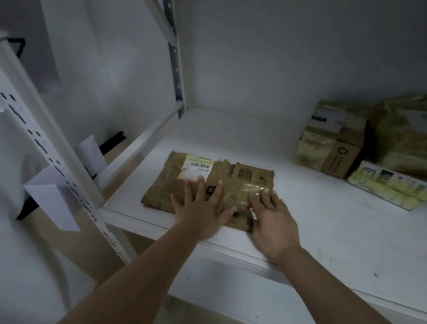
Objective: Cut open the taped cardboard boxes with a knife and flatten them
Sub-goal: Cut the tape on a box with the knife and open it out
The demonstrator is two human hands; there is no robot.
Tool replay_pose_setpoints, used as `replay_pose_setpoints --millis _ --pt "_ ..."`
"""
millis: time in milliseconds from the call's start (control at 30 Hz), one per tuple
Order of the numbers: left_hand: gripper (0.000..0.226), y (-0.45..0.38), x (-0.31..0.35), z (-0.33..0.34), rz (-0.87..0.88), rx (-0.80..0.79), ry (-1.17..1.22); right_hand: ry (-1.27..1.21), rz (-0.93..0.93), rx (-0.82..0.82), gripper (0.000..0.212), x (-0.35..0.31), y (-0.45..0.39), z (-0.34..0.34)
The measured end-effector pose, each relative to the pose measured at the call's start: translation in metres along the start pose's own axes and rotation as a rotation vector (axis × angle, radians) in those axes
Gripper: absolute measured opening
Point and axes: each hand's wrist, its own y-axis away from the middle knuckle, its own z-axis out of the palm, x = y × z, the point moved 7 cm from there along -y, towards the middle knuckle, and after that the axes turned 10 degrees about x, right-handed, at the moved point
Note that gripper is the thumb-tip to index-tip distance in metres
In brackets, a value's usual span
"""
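**Both palms down on a box that's nearly flat**

The flattened cardboard box [205, 185] lies on the white shelf [332, 228], near its front edge, and both hands are pressing it. The left hand [200, 208] is spread wide, fingers splayed across the middle of the cardboard, gripping nothing. The right hand [270, 221] lies just beside it with fingers extended over a patch of glossy yellowish tape [243, 192]. Something small and dark, maybe the knife [245, 214], peeks out by its thumb; I can't tell if it is held or only pinned.

To my eye the box will be light and thin, stiff along its panels but springy at the creases. The tape under the right fingertips looks slick, so bare cardboard is the better hold. Beyond the fingers, well apart to the right, more taped boxes [334, 141] wait.
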Motion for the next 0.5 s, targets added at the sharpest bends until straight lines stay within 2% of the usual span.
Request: replay_pose_setpoints --millis 67,133,267,367,433,500 --pt "0.078 0.005 0.024 0.005 0.038 -0.003 0.023 -0.028 0.049 0.138 0.051 0.024 0.015 -0.017" --pt "0.079 0.005 0.043 0.008 0.056 0.004 0.023 -0.045 0.091 0.183 0.048 0.043 0.023 -0.026" --pt "0.084 -0.005 0.056 0.005 0.05 -0.049 -0.064 -0.105 0.107 0.069 0.048 0.057 0.015 -0.023" --pt "0.097 -0.019 0.057 -0.008 0.051 -0.105 -0.075 -0.209 0.139 0.002 0.034 0.072 0.003 -0.03" --pt "0.106 -0.024 0.063 -0.027 0.034 -0.161 -0.002 -0.294 0.163 0.016 0.031 0.087 -0.002 -0.042" --pt "0.098 -0.026 0.081 -0.042 0.085 -0.213 -0.003 -0.318 0.184 0.094 0.032 0.106 -0.005 -0.06"
